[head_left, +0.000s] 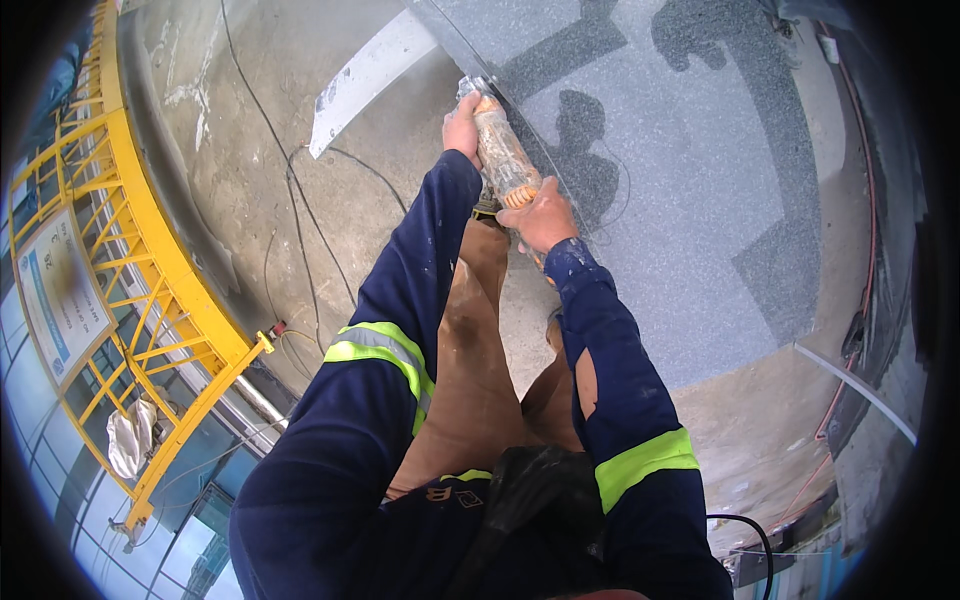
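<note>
A dust-caked power tool with orange parts (500,142), an angle grinder or cutter by its shape, is angled over the near-left edge of a speckled grey stone slab (700,280). My left hand (462,128) grips the tool near its front end, where the head meets the slab's edge. My right hand (540,215) is wrapped round its body farther back, nearer to me. Whether the blade touches the stone is too small to tell. A pale curved strip (365,75) lies on the concrete left of the tool's head, with faint haze near it.
Loose cables (295,195) run over the stained concrete floor (230,120). A yellow metal railing (170,230) with a signboard runs along the left, with glass panels beyond. A long pale bar (860,390) and a red hose lie at the right. My legs (460,380) are below the tool.
</note>
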